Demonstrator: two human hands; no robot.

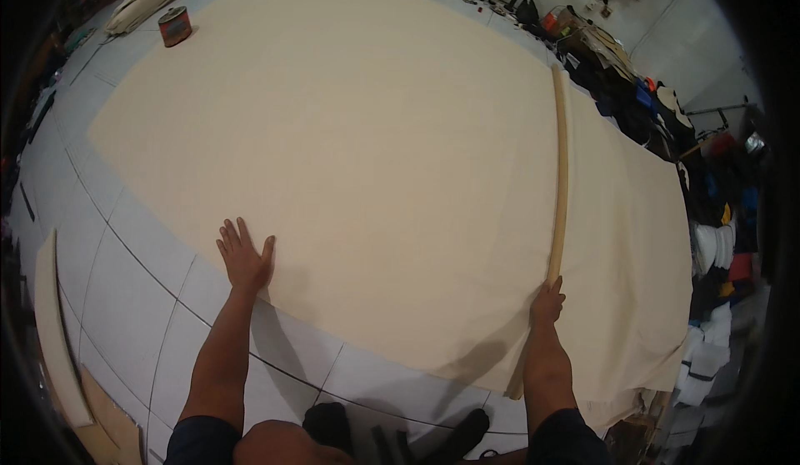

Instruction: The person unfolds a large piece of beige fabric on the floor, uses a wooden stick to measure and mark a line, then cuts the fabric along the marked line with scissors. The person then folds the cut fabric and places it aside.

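A large cream sheet of cloth-like material (pixel 358 148) is spread over the tiled floor. My left hand (pixel 245 258) lies flat on its near left edge, fingers spread. Across the right part of the sheet runs a long wooden stick (pixel 560 173), pointing away from me. My right hand (pixel 547 302) is closed around the stick closer to its near end, which shows beside my forearm. Right of the stick, the material is looser and wrinkled. At the sheet's far left edge stands a red can (pixel 174 27).
Folded cream cloth (pixel 146 2) lies beyond the can. Piled bags and dark cloth (pixel 642 119) line the wall at right. A long pale strip (pixel 58 340) and a brown board (pixel 112 419) lie at lower left. A dark shoe (pixel 467 432) shows below the sheet.
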